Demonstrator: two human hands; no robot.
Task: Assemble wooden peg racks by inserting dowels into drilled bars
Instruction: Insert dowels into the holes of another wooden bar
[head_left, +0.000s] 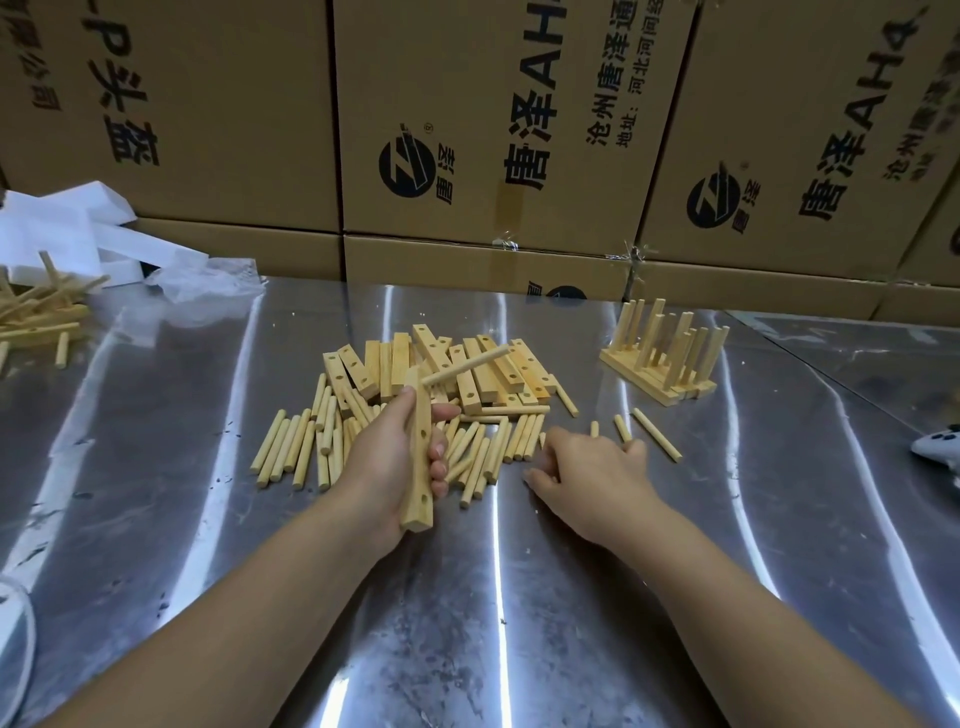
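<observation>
My left hand (395, 457) grips a drilled wooden bar (418, 457) held nearly upright above the table. One dowel (465, 366) sticks out of the bar's top hole, slanting up to the right. Two empty holes show lower on the bar. My right hand (587, 470) lies palm down on the metal table, fingers curled over loose dowels (621, 428) beside it; whether it grips one I cannot tell. A scatter of loose dowels (296, 449) lies in front of a heap of drilled bars (467, 364).
Finished peg racks (662, 356) stand at the back right. More wooden parts (36, 312) and white plastic wrap (78, 234) lie at the far left. Cardboard boxes (467, 130) wall off the back of the shiny table (467, 597). A white object (940, 447) sits at the right edge.
</observation>
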